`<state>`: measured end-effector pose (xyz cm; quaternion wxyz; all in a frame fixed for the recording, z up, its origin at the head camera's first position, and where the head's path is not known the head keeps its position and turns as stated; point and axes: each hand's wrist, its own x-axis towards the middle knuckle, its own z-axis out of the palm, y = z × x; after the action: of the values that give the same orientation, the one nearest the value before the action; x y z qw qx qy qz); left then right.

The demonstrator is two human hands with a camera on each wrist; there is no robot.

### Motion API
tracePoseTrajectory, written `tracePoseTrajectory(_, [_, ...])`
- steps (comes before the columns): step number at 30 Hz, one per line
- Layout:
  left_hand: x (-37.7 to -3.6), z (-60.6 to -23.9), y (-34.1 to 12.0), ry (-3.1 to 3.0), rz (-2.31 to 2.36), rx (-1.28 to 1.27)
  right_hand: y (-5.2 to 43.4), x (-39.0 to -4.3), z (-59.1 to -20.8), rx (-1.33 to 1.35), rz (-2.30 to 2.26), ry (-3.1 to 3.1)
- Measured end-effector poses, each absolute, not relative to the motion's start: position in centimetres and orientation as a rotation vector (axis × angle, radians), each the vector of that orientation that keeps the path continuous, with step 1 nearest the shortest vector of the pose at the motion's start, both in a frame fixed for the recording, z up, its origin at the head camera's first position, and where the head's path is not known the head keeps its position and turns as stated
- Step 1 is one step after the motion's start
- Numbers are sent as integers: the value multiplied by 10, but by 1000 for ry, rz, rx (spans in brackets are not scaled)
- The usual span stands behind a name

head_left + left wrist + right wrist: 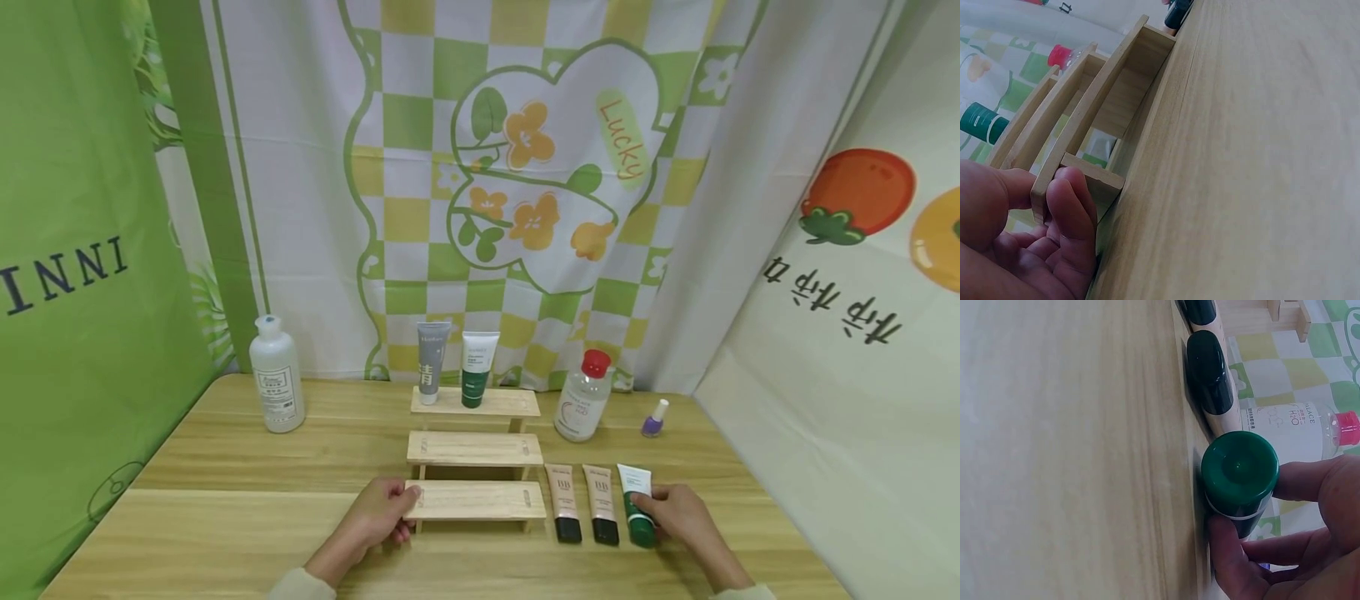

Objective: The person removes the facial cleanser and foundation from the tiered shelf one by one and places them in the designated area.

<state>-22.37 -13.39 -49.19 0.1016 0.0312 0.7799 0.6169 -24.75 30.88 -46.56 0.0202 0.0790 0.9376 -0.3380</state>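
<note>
Pale wood made up the three-tier stepped display rack point(474, 450) standing mid-worktop point(225, 517). The left hand point(378, 517) gripped the left end of its lowest step point(1094, 178), thumb on top and fingers curled beneath the edge. The right hand point(678, 517) grasped a white squeeze tube with a dark green cap point(637, 504), lying flat on the worktop just right of the rack; the right wrist view showed thumb and fingers wrapped round the tube near its cap point(1239, 467). Two beige tubes with black caps point(582, 502) lay side by side between that tube and the rack. On the top step stood a grey tube point(432, 360) and a white-and-green tube point(477, 367), both cap-down.

Assessment: the lift would go best with the grip kept close to the cap, the tube raised clear of its beige neighbour, and the left hand bracing the rack so the standing tubes are not jolted.
</note>
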Motion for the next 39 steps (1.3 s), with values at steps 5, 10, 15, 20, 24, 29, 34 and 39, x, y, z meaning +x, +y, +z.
tracePoseTrajectory(5, [-224,-492,-134,2307,1813,99,308,-247,-465,260,-1053,2898])
tracePoseTrajectory(10, [-224,-492,-134,2309,1812,95,308,-247,-463,261,-1007,2909])
tracePoseTrajectory(15, [-223,-492,-133,2311,1810,101,313,-248,-458,195,-877,3013])
tracePoseTrajectory(20, [-223,-492,-133,2304,1804,98,312,-251,-449,173,-813,3070])
tracePoseTrajectory(24, [-223,-491,-133,2304,1804,97,305,-252,-439,123,-830,3111])
tracePoseTrajectory(29, [-223,-491,-132,2306,1809,96,291,-254,-431,129,-896,3130])
tracePoseTrajectory(34, [-224,-491,-133,2302,1803,108,278,-257,-429,123,-938,3170])
tracePoseTrajectory(39, [-224,-491,-134,2288,1810,113,263,-260,-427,83,-1018,3174])
